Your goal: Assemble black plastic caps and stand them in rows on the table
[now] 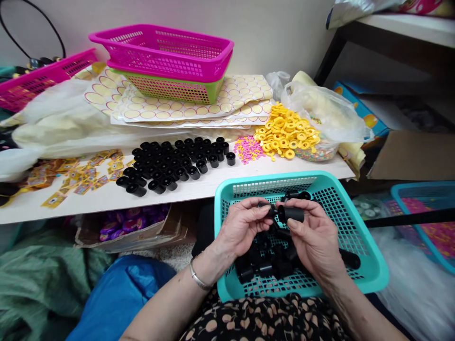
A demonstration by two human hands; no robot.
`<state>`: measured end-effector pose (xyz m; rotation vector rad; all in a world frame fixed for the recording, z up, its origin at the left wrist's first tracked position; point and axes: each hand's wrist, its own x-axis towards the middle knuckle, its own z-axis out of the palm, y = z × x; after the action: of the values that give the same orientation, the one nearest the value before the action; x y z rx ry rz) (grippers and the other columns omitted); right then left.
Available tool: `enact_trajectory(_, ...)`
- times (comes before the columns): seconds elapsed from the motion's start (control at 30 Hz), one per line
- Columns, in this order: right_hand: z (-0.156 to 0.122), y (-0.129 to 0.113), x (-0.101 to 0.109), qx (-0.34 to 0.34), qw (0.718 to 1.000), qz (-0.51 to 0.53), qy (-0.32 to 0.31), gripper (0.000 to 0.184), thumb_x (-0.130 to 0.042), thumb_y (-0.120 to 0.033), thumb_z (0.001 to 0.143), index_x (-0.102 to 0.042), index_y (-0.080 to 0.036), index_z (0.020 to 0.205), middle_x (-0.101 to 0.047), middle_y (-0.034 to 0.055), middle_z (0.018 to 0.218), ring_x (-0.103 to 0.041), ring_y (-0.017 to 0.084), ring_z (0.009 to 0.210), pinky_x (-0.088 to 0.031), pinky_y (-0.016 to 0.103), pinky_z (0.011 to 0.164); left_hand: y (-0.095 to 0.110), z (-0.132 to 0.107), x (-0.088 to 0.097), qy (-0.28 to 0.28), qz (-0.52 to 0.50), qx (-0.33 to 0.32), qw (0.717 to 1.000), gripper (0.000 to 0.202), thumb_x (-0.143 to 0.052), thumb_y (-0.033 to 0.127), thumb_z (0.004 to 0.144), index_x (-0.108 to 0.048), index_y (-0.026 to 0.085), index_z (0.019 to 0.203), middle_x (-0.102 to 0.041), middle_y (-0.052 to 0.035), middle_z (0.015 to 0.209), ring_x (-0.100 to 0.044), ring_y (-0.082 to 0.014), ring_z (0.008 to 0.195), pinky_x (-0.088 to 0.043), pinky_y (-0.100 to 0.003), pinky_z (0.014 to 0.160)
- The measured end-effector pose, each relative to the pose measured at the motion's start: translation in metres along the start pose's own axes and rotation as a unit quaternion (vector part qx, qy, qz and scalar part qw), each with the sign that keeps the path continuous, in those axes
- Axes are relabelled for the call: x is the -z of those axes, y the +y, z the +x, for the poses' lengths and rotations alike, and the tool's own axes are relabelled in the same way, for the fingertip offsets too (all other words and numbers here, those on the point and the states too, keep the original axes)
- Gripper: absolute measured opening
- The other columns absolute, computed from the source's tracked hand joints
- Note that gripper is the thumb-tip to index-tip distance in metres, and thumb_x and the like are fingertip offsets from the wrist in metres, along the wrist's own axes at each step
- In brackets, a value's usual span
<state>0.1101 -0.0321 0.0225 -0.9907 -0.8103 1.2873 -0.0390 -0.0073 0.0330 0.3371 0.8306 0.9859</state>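
Over a turquoise plastic basket (369, 265) on my lap, both hands meet at two black pieces. My left hand (237, 228) pinches a small black plastic part (267, 209) between thumb and fingers. A larger black plastic cylinder (292, 214) is gripped by my right hand (316, 237), its end facing the small part. The two pieces touch or nearly touch; which one I cannot tell. Beneath my hands, more black plastic parts (265, 267) lie loose in the basket. Rows of short black cups (177, 163) stand on the white table (199, 192) ahead.
Yellow rings (289, 132) and small pink and yellow pieces (248, 149) are heaped at the table's right. Pink and green baskets (170, 57) sit on sticker sheets (156, 106). Small printed packets (81, 175) lie left. Below is a cardboard box (149, 237) of purple items.
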Motion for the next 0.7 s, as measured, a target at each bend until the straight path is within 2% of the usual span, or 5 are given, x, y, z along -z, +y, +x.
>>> enact_trajectory(0.43, -0.003, 0.006, -0.002, 0.046, 0.999, -0.017, 0.004, 0.031, -0.075, -0.016, 0.069, -0.059, -0.023, 0.094, -0.066, 0.0041, 0.1, -0.064, 0.021, 0.1, -0.048, 0.041, 0.095, -0.008, 0.0, -0.004, 0.017, 0.055, -0.049, 0.997, 0.031, -0.082, 0.018, 0.057, -0.068, 0.011, 0.084, -0.066, -0.0019, 0.066, -0.06, -0.0097, 0.053, -0.046, -0.019, 0.051)
enact_trajectory(0.53, -0.007, 0.014, -0.002, 0.062, 0.994, -0.09, 0.01, 0.032, -0.071, -0.021, 0.075, -0.058, -0.024, 0.105, -0.065, 0.0058, 0.108, -0.062, 0.023, 0.105, -0.047, 0.045, 0.097, -0.015, -0.005, -0.008, -0.016, 0.087, -0.086, 0.992, 0.026, -0.077, 0.025, 0.067, -0.071, 0.012, 0.088, -0.069, -0.0047, 0.079, -0.061, -0.0106, 0.063, -0.049, -0.023, 0.063)
enact_trajectory(0.6, -0.01, 0.021, -0.002, 0.078, 0.979, -0.19, 0.011, 0.039, -0.064, -0.026, 0.082, -0.055, -0.025, 0.12, -0.06, 0.0077, 0.123, -0.055, 0.024, 0.117, -0.039, 0.048, 0.105, -0.021, -0.01, -0.01, -0.04, 0.119, -0.115, 0.985, 0.025, -0.069, 0.032, 0.077, -0.072, 0.014, 0.095, -0.069, -0.0059, 0.089, -0.062, -0.0131, 0.078, -0.048, -0.025, 0.077)
enact_trajectory(0.67, -0.013, 0.027, -0.002, 0.099, 0.951, -0.291, -0.02, 0.051, -0.055, -0.032, 0.088, -0.043, -0.026, 0.137, -0.045, 0.007, 0.142, -0.04, 0.025, 0.132, -0.028, 0.049, 0.112, -0.026, -0.014, -0.009, -0.023, 0.153, -0.136, 0.979, 0.031, -0.063, 0.037, 0.082, -0.07, 0.016, 0.104, -0.068, -0.0052, 0.094, -0.06, -0.0143, 0.089, -0.046, -0.024, 0.083)
enact_trajectory(0.7, -0.015, 0.029, -0.003, 0.107, 0.937, -0.328, -0.054, 0.057, -0.052, -0.034, 0.089, -0.035, -0.028, 0.143, -0.035, 0.0049, 0.149, -0.031, 0.025, 0.137, -0.023, 0.049, 0.114, -0.028, -0.015, -0.007, -0.004, 0.163, -0.139, 0.977, 0.034, -0.062, 0.04, 0.082, -0.068, 0.017, 0.108, -0.068, -0.0044, 0.092, -0.06, -0.0139, 0.087, -0.046, -0.023, 0.081)
